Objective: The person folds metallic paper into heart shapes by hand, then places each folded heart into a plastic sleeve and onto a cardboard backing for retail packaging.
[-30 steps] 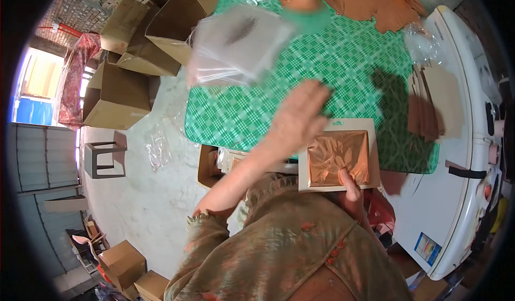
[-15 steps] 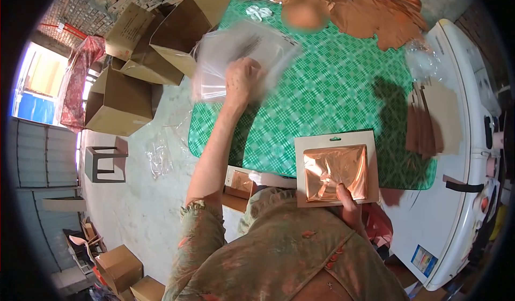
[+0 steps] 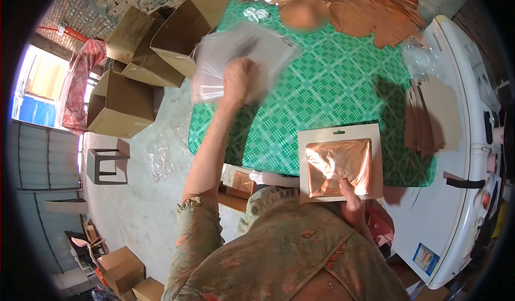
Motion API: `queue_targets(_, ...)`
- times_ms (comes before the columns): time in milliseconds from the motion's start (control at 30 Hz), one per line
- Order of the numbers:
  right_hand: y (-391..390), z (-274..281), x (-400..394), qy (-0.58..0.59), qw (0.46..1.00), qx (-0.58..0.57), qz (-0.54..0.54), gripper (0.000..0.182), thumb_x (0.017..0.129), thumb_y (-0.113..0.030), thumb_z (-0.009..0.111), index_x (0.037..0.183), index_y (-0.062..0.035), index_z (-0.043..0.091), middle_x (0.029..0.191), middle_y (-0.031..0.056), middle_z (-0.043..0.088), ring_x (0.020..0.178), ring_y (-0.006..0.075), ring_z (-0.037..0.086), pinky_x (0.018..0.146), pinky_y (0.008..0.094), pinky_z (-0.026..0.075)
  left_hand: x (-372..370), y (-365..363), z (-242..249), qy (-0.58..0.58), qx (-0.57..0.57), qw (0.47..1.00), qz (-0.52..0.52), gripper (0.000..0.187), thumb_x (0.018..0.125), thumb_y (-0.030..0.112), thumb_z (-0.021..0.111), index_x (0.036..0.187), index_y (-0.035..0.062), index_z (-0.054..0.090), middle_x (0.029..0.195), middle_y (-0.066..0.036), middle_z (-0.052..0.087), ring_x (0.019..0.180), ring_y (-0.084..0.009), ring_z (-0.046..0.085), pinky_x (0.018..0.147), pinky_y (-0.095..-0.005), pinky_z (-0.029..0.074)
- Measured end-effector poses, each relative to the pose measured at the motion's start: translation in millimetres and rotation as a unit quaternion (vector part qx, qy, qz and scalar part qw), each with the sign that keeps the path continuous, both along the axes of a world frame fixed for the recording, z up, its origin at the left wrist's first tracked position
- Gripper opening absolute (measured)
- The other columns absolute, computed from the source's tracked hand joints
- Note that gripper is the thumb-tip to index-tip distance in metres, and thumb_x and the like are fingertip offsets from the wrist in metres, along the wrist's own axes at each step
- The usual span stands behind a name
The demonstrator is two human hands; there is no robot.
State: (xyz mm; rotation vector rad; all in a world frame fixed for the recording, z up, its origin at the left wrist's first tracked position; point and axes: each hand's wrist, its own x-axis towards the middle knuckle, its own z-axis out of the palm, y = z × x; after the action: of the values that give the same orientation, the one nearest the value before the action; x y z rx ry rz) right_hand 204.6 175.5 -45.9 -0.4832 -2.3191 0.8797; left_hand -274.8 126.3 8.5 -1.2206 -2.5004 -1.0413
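Note:
My left hand (image 3: 239, 78) is on a stack of clear plastic bags (image 3: 214, 65) at the left part of the green checked table (image 3: 311, 92). Its fingers are closed and bent at the bags; whether a bag is pinched is hidden. My right hand (image 3: 351, 199) holds a white card package (image 3: 339, 164) by its lower edge, thumb on the front. A shiny copper-coloured folded sheet shows in the package, and a hang slot is at its top.
Copper-coloured material (image 3: 370, 8) lies at the table's far edge. Brown card pieces (image 3: 432, 116) lie at the right, near a white appliance (image 3: 456, 156). Open cardboard boxes (image 3: 120, 102) stand at the left, and a small stool (image 3: 107, 166) is on the floor.
The package in my right hand has moved slightly up and right. My left hand has shifted only a little at the bags.

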Motion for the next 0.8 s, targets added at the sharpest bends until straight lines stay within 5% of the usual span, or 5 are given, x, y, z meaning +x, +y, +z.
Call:
queue_targets(100,-7,6,-7,0.070,0.897,-0.426,-0.097,0.027,0.103,-0.006,0.067,0.129,0.0029,0.068,0.115,0.0072,0.071,0.104,0.0144,0.065,0.091,0.0286,0.052,9,3,-7,0.074,0.019,0.997,0.006,0.025,0.089,0.022,0.081,0.096,-0.0005,0.073,0.090,-0.018,0.071,0.085,-0.0331,0.069,0.078,-0.0448,0.055)
queue_targets(200,1,41,-20,0.102,0.841,-0.522,-0.096,0.030,0.104,-0.009,0.065,0.132,0.0007,0.061,0.111,0.0022,0.065,0.098,0.0102,0.060,0.087,0.0260,0.048,14,4,-9,0.111,0.034,0.993,0.027,0.026,0.087,0.022,0.082,0.097,0.0016,0.069,0.093,-0.017,0.068,0.088,-0.0331,0.067,0.079,-0.0447,0.054)
queue_targets(533,-9,35,-22,0.151,0.812,-0.555,-0.102,0.032,0.105,-0.011,0.066,0.134,0.0013,0.064,0.119,0.0054,0.068,0.110,0.0133,0.063,0.097,0.0281,0.050,0,3,-1,-0.066,0.015,0.997,0.029,0.023,0.088,0.021,0.083,0.096,0.0004,0.076,0.088,-0.014,0.075,0.079,-0.0240,0.072,0.074,-0.0365,0.057)
queue_targets(633,-6,20,-12,0.128,0.803,-0.574,-0.092,0.032,0.106,-0.012,0.066,0.134,0.0028,0.066,0.127,0.0075,0.069,0.117,0.0145,0.064,0.101,0.0292,0.050,-4,1,9,-0.157,-0.006,0.987,0.024,0.026,0.089,0.026,0.080,0.098,0.0021,0.076,0.095,-0.017,0.076,0.090,-0.0310,0.074,0.081,-0.0410,0.057)
queue_targets(800,0,19,-11,0.091,0.817,-0.564,-0.082,0.031,0.107,-0.012,0.065,0.134,0.0037,0.067,0.128,0.0078,0.069,0.119,0.0156,0.064,0.103,0.0299,0.050,-15,0,4,-0.107,-0.007,0.994,0.000,0.023,0.095,0.024,0.071,0.102,0.0027,0.074,0.095,-0.021,0.076,0.090,-0.0387,0.074,0.082,-0.0465,0.057)
